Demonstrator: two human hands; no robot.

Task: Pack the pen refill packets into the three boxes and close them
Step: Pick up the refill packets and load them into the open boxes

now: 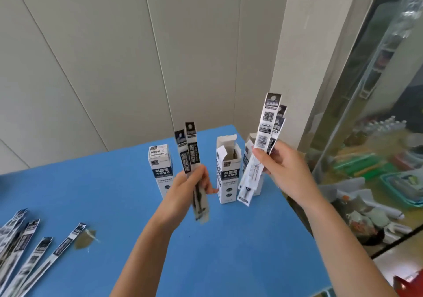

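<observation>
A: The hands?
B: The left hand (pixel 190 189) grips two slim black-and-white refill packets (pixel 191 150) upright. The right hand (pixel 281 166) grips a bunch (pixel 267 131) tilted rightward.
A: Boxes?
B: On the blue table (pixel 114 193) stand a closed white cardboard box (pixel 161 166) and an open middle box (pixel 229 173), its inside unclear.

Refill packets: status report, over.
Left hand grips two packets, right hand grips a bunch. Middle box open, left box closed. Loose packets on table.

Your left hand (pixel 190 186) and right hand (pixel 283 168) are bare; your left forearm (pixel 146 246) and right forearm (pixel 343 239) run bare to the frame's lower edge. Nails (pixel 256 152) seem short and plain, though blur leaves that uncertain.
</observation>
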